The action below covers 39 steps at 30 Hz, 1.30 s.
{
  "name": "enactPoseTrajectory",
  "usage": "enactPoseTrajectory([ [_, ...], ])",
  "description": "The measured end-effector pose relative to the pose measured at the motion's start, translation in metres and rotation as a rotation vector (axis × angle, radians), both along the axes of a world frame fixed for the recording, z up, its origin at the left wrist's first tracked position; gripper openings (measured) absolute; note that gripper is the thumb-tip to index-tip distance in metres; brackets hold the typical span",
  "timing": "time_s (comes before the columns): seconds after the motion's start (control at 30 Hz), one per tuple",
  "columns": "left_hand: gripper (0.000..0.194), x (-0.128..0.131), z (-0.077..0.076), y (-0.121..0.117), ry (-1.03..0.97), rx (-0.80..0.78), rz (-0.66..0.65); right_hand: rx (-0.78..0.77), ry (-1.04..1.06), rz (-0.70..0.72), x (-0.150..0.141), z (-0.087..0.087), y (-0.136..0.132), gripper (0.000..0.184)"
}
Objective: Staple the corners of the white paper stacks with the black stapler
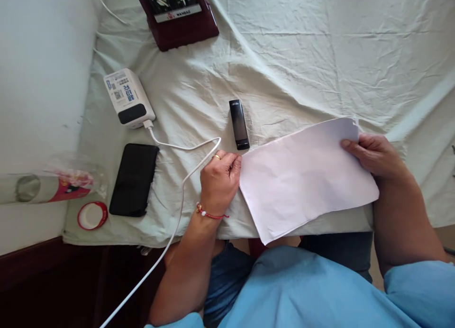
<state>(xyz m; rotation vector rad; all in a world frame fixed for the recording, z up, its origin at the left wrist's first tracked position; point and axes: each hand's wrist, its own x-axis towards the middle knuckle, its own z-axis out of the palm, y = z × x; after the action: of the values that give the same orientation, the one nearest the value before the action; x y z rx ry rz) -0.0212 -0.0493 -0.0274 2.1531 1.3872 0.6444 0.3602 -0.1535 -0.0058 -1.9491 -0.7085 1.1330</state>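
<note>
A stack of white paper sheets point(305, 176) lies across my front, its near left corner past the table edge. My left hand point(221, 177), with a ring and a red bracelet, is closed on the left corner of the sheets. On the other side, my right hand point(378, 155) grips the upper right part, thumb on top and fingers hidden underneath. Just beyond my left hand sits a slim black stapler-like device point(239, 124), apart from the paper.
The table has a pale green cloth point(284, 77). On the left are a white boxy device point(130, 98) with a white cable point(183, 195), a black phone point(134, 179), a tape roll point(92, 215) and a clear bottle point(53, 186). A dark red machine point(185, 31) stands at the back.
</note>
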Motion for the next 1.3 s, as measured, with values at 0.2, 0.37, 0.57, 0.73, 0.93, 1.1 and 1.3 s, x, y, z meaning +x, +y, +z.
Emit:
enactPoseTrajectory([
  [0.2, 0.038, 0.005, -0.005, 0.000, 0.090, 0.144, 0.002, 0.000, -0.008, 0.104, 0.004, 0.000, -0.001, 0.064],
  [0.37, 0.035, 0.010, -0.003, -0.006, 0.184, 0.243, -0.097, 0.023, 0.008, 0.076, 0.005, -0.002, -0.002, 0.060],
  [0.57, 0.027, 0.007, -0.003, -0.003, 0.100, 0.173, -0.074, 0.116, 0.006, -0.034, 0.001, -0.005, 0.000, 0.058],
  [0.73, 0.018, 0.004, -0.004, 0.009, -0.063, -0.035, 0.002, 0.194, 0.046, -0.143, -0.001, -0.006, 0.003, 0.059],
  [0.93, 0.028, 0.004, -0.003, 0.016, -0.169, -0.098, 0.036, 0.289, 0.067, -0.165, -0.001, -0.012, 0.004, 0.052],
  [1.1, 0.020, 0.006, 0.004, 0.019, -0.444, -0.439, 0.151, 0.379, 0.043, -0.182, -0.003, -0.015, 0.004, 0.048],
  [1.3, 0.017, 0.007, 0.014, 0.019, -0.527, -0.718, 0.244, 0.429, 0.019, -0.188, -0.005, -0.016, 0.005, 0.045],
])
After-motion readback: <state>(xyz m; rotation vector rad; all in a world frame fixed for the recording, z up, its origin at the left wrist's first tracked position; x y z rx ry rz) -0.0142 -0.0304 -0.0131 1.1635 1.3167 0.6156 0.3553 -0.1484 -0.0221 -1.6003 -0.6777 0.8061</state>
